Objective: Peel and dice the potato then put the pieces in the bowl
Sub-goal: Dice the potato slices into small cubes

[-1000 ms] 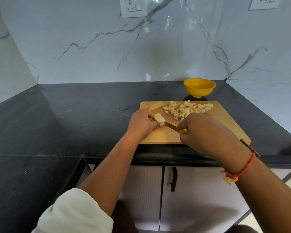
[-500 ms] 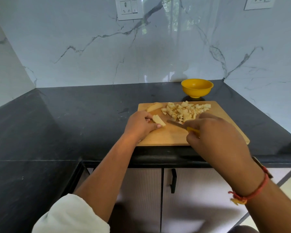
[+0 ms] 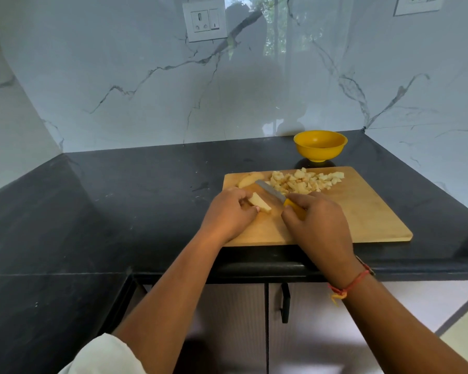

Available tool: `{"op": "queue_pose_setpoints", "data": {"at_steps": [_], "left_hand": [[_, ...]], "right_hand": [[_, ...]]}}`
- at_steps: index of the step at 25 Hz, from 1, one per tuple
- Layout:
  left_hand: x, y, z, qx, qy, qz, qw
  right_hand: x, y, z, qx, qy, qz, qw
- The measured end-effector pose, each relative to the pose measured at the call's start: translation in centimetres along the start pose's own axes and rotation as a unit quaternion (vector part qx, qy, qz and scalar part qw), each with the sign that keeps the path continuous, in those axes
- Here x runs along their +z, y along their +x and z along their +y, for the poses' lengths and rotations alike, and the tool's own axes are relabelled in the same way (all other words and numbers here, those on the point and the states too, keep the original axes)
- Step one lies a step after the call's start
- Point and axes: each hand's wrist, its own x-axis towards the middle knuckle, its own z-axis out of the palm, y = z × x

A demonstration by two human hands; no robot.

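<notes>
- Head view: the left hand (image 3: 229, 211) curls its fingers round a potato wedge (image 3: 260, 205), holding it down on the cutting board (image 3: 362, 211).
- The right hand (image 3: 316, 225) grips the yellow handle of a knife (image 3: 270, 190). The blade points away and leftward, just beside the wedge.
- A heap of diced potato (image 3: 305, 180) lies along the board's far edge, with an uncut slice (image 3: 250, 179) at the far left corner.
- The yellow bowl (image 3: 320, 145) stands on the dark worktop (image 3: 119, 198) just behind the board.
</notes>
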Motion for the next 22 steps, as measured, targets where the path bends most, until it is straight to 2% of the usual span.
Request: {"op": "queue_pose_setpoints", "data": {"at_steps": [5,17,22], "left_hand": [[-0.7,1.2,0.5,-0.006,0.020,-0.053,0.998],[-2.4,1.6,0.2,-0.025,-0.055,-0.144,0.988],[-2.3,1.5,0.1,-0.013,-0.023,-0.141,0.990]], "right_hand": [[0.1,-0.5,0.6,0.012,-0.009,0.010,1.000],[0.1,-0.4,0.6,0.020,-0.005,0.007,1.000],[0.1,-0.5,0.5,0.020,-0.007,0.011,1.000]]}}
